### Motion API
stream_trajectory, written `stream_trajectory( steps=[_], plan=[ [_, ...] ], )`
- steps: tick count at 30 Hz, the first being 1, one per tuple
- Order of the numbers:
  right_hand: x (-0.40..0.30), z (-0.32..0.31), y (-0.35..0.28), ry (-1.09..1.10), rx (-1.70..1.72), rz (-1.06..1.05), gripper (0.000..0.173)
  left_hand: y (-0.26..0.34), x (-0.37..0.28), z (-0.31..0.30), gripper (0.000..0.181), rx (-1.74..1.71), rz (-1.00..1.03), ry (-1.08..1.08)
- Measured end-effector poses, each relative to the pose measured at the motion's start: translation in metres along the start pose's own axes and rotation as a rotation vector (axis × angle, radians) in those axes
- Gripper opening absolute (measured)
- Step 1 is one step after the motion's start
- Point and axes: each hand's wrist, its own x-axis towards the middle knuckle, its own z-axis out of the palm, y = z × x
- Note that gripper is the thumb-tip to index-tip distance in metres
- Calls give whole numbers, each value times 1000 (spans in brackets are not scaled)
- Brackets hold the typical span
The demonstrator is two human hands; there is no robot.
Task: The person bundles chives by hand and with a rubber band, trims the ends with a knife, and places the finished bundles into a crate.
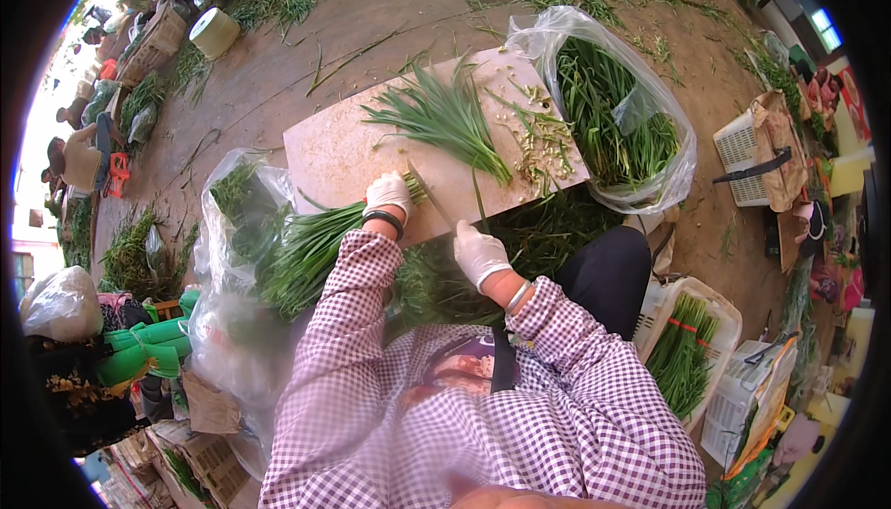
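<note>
My left hand [389,194], in a white glove, grips a bundle of long green leaves [313,248], which look like Chinese chives, near its cut end. The leaves hang over the near left edge of a pale cutting board [334,136]. In my gloved right hand [480,253] is a knife [429,196], its blade lying across the board beside the bundle's stem ends. A loose fan of chives [445,119] rests on the middle of the board. Trimmed stem ends [541,150] are scattered over the right part.
A clear plastic bag [675,168] full of chives stands right of the board. Another clear bag [223,230] is at the left. At lower right, a white crate [727,328] holds chives with red ties. Leaf scraps litter the floor [278,84]; several people sit far left.
</note>
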Motion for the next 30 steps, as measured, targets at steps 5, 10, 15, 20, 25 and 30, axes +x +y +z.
stream_trajectory(
  steps=[5, 10, 15, 20, 25, 30],
  plan=[
    [17, -30, -14, -167, 112, 113, 20, -3, 0, 6, 19, 19, 46, 12],
    [43, 0, -18, -152, 102, 191, 22, -1, 5, 9, 23, 25, 24, -15],
    [73, 46, -21, -108, 93, 153, 21, 1, 2, 0, 24, 35, 27, -39],
    [60, 35, -23, -139, 183, 223, 23, 6, -6, -14, 32, 38, 45, -71],
    [44, 42, -11, -134, 190, 241, 28, 4, -12, -25, 63, -26, 21, -122],
    [22, 47, 6, 29, 141, 251, 29, -7, -50, -48, 124, -11, 79, -4]
  ],
)
